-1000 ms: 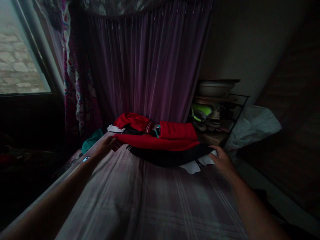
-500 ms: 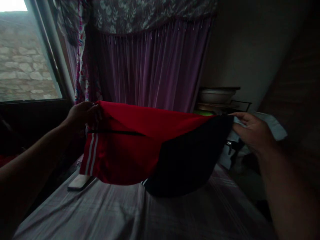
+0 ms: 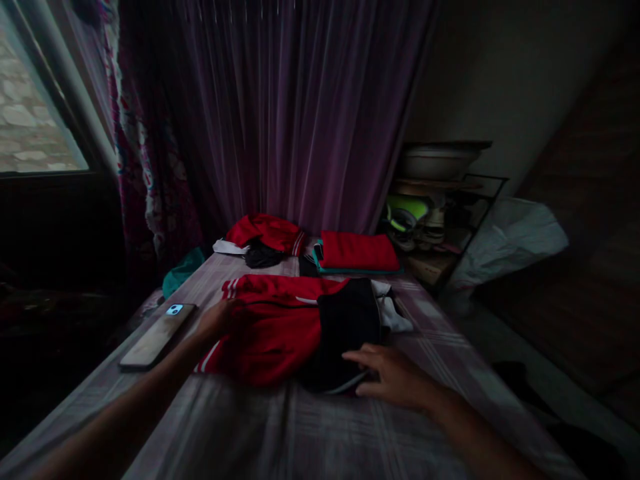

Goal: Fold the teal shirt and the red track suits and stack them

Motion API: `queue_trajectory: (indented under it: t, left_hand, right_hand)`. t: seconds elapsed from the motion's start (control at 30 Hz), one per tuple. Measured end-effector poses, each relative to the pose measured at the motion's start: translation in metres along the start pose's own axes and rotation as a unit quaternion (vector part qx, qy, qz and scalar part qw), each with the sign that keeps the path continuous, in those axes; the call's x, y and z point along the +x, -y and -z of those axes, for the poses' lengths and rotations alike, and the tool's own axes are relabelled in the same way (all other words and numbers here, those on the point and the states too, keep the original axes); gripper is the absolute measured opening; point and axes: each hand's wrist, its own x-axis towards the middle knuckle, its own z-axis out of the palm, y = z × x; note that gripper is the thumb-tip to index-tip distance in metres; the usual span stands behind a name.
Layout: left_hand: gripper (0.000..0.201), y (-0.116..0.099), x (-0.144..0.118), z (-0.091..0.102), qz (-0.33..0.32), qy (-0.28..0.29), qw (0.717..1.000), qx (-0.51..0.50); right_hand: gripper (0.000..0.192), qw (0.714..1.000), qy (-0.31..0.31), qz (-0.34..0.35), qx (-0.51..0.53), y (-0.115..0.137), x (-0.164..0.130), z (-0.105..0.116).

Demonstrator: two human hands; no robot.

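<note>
A red and black garment [image 3: 270, 340] with white stripes along its edges lies spread on the checked bed cover [image 3: 325, 437]. My left hand [image 3: 217, 320] is at the garment's left side, touching the red cloth. Its fingertips are too dark to make out. At the lower right, my right hand [image 3: 387, 377] rests by the black part, fingers apart. White cloth [image 3: 393, 310] sticks out from under the garment's right end.
Behind lie a folded red cloth [image 3: 357, 250] on a teal one and a crumpled red garment [image 3: 265, 232]. A phone [image 3: 157, 337] lies at the left edge. A shoe rack [image 3: 430, 223] and a white sack [image 3: 510, 240] stand at right.
The red and black garment, held up by both hands before, is now down on the bed cover. My right hand has let go of its corner. The view has tilted down.
</note>
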Motion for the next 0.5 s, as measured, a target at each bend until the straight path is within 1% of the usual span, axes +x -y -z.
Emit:
queue_trajectory:
  t: [0.03,0.07,0.1,0.13,0.17,0.23,0.27,0.3,0.37,0.4,0.43,0.47,0.5]
  left_hand:
    - [0.035,0.001,-0.006,-0.004,-0.019,0.012,1.000,-0.011]
    - [0.037,0.001,-0.011,-0.008,-0.038,0.019,0.999,-0.024]
    - [0.039,0.001,-0.016,-0.011,-0.055,0.017,0.998,-0.035]
    - [0.040,0.001,-0.020,-0.015,-0.067,0.009,0.997,-0.045]
    - [0.041,0.001,-0.023,-0.019,-0.072,-0.005,0.996,-0.052]
    - [0.041,0.004,-0.027,-0.029,-0.071,-0.036,0.995,-0.059]
    - [0.041,0.005,-0.029,-0.035,-0.069,-0.054,0.994,-0.058]
    - [0.041,0.007,-0.030,-0.040,-0.068,-0.071,0.994,-0.056]
    - [0.042,0.011,-0.031,-0.050,-0.067,-0.097,0.992,-0.049]
    - [0.043,0.012,-0.031,-0.054,-0.067,-0.106,0.991,-0.046]
    - [0.043,0.013,-0.032,-0.057,-0.067,-0.112,0.991,-0.044]
    - [0.044,0.014,-0.032,-0.058,-0.068,-0.115,0.990,-0.044]
    - [0.045,0.014,-0.032,-0.059,-0.068,-0.117,0.990,-0.044]
  right_hand:
    - [0.047,0.999,0.021,0.011,-0.031,0.007,-0.002,-0.006]
    - [0.038,0.997,0.033,0.016,-0.067,0.011,-0.002,-0.010]
    - [0.026,0.994,0.039,0.018,-0.098,0.014,-0.001,-0.010]
    - [0.017,0.992,0.043,0.020,-0.118,0.015,0.002,-0.008]
    - [0.017,0.991,0.045,0.024,-0.124,0.016,0.006,-0.003]
    - [0.019,0.994,0.046,0.039,-0.095,0.016,0.014,0.014]
    - [0.019,0.995,0.058,0.045,-0.067,0.016,0.019,0.025]
    - [0.019,0.995,0.087,0.042,-0.034,0.016,0.026,0.038]
    - [0.017,0.985,0.168,0.008,0.026,0.017,0.049,0.068]
    - [0.016,0.982,0.180,-0.014,0.047,0.018,0.065,0.085]
    - [0.016,0.985,0.160,-0.034,0.058,0.019,0.085,0.104]
    - [0.017,0.996,0.067,-0.036,0.054,0.019,0.107,0.123]
    - [0.022,0.993,-0.107,-0.023,0.051,0.019,0.131,0.143]
